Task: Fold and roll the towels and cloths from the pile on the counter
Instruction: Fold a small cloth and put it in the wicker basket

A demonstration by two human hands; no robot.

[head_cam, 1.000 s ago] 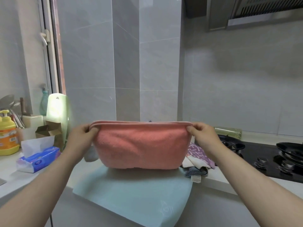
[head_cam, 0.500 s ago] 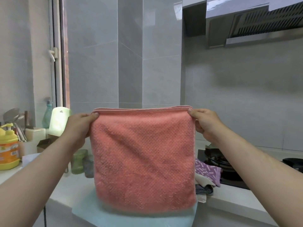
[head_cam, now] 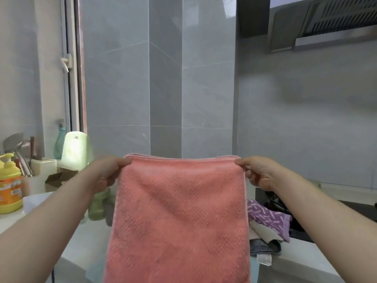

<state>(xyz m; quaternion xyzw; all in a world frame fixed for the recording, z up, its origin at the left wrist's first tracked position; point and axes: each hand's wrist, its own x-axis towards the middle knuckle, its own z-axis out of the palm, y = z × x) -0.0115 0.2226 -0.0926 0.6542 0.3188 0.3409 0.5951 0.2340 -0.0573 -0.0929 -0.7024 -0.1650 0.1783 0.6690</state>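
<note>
A salmon-pink waffle-textured towel [head_cam: 179, 217] hangs in the air in front of me, doubled over along its top edge and reaching down past the frame bottom. My left hand [head_cam: 108, 172] pinches its top left corner and my right hand [head_cam: 259, 172] pinches its top right corner, both held level above the counter. To the right, on the counter, lies the pile of cloths [head_cam: 267, 227]: a purple one with white dashes on top, a white one and a dark striped one under it. The hanging towel hides most of a pale blue towel [head_cam: 95, 272] on the counter.
On the white counter [head_cam: 89, 240] at left stand a yellow soap bottle [head_cam: 10, 186], a utensil holder [head_cam: 38, 176], a cardboard box, a pale green container [head_cam: 75, 150] and green glasses [head_cam: 98, 207]. A black gas hob [head_cam: 357, 209] lies at right under a range hood. Grey tiled walls stand behind.
Both hands lifted the pink towel off the counter so its full length hangs down. Since half a second ago the view has tilted slightly upward; the grip is unchanged.
</note>
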